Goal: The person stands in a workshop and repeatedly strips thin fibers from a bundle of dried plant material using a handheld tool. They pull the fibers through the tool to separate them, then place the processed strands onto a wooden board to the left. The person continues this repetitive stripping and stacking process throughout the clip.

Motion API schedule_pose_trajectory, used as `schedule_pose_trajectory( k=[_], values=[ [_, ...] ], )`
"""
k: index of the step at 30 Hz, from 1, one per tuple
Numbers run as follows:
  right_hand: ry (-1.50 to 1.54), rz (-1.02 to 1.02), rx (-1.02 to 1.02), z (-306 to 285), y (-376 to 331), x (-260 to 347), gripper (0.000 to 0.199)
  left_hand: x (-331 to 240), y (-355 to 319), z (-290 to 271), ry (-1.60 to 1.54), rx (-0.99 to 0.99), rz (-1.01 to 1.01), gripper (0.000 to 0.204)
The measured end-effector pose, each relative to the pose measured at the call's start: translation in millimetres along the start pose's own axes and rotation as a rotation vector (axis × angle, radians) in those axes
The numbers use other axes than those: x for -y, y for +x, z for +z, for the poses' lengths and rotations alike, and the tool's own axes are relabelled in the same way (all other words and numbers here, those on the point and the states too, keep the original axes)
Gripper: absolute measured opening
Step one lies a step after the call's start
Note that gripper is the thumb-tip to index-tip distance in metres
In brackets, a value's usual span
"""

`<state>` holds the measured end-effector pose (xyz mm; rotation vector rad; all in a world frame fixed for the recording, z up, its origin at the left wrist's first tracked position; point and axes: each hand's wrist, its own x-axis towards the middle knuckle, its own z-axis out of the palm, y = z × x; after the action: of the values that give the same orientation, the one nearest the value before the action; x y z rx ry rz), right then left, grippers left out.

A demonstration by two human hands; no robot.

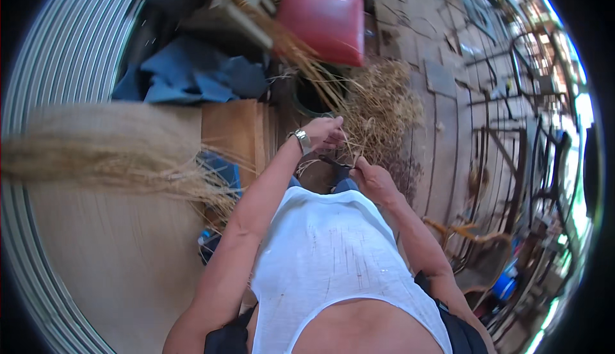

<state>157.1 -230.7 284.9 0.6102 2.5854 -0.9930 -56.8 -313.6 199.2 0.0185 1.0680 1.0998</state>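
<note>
My left hand (325, 133), with a metal-banded watch (301, 140) on the wrist, has its fingers curled around the lower ends of long dry straw stalks (307, 65). The stalks slant up and away to the upper left. Lower and to the right, my right hand (377, 180) is closed with the thumb on top. Whatever it grips is too small and blurred to make out. A dark, narrow object (334, 163) lies between the two hands; its kind is unclear. Just beyond them is a loose heap of straw (384, 107).
A red padded seat (323, 28) stands ahead, with a dark round bucket (309, 103) nearer. At left, a straw bundle (115, 165) lies across a wooden board (115, 251), near blue cloth (192, 69). Metal frames (512, 91) and a chair (483, 258) stand right on the plank floor (442, 136).
</note>
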Motion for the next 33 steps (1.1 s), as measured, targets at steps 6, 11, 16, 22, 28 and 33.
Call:
schedule_pose_trajectory(
  k=[6, 11, 16, 22, 28, 33],
  values=[
    [0.603, 0.260, -0.138, 6.6, -51.8, -93.4, 0.024, 7.2, 59.9, 97.5, -0.504, 0.057, 0.175, 0.018],
    [1.732, 0.692, -0.504, -17.2, -77.8, -149.2, 0.030, 35.5, 55.3, 143.3, -0.429, 0.114, 0.071, 0.019],
    [2.136, 0.878, -1.027, -17.7, -54.0, -265.6, 0.026, 37.6, 24.7, 199.7, 0.018, 0.309, -0.038, 0.022],
    [0.054, 0.921, -0.375, -6.1, -205.7, -575.0, 0.020, 10.0, 14.4, 139.9, 0.044, -0.053, 0.041, 0.026],
    [-0.233, 0.221, -0.602, -19.2, -155.6, -501.3, 0.022, -18.1, 50.8, 166.4, 0.282, -0.160, 0.188, 0.027],
    [1.039, 0.340, -0.311, -113.1, -109.4, -247.9, 0.006, -46.0, 85.1, 237.1, 0.645, -0.167, 0.262, 0.022]
  ],
)
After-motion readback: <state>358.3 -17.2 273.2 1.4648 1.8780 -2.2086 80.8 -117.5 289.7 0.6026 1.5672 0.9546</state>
